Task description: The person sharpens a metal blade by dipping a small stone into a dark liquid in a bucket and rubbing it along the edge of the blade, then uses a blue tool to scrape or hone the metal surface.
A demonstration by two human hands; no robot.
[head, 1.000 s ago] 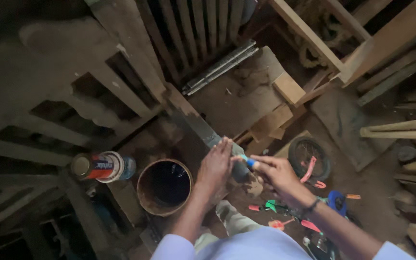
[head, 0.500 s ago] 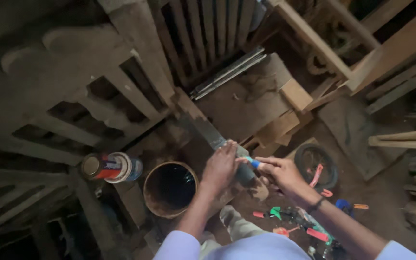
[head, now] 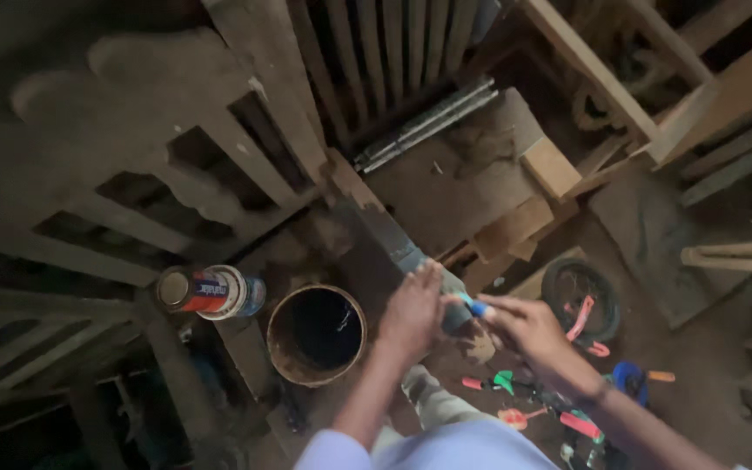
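My left hand (head: 412, 312) grips a long, dark-coated wooden slat (head: 391, 233) that slants up to the left. Just to its right, my right hand (head: 526, 329) pinches a small blue-tipped tool (head: 475, 307) with its tip against the lower end of the slat. Both hands sit above a round rusty tin (head: 316, 335) with a dark inside, a little left of them.
A spray can (head: 209, 292) lies on its side left of the tin. Dark slatted wooden frames (head: 176, 174) fill the left and top. Pale wood offcuts (head: 548, 168) lie at the upper right. A coiled ring (head: 580, 298) and bright small tools (head: 559, 409) lie on the floor at right.
The view has shifted slightly; my hands stay together on the slat, and the right hand with the blue-tipped tool has barely moved.
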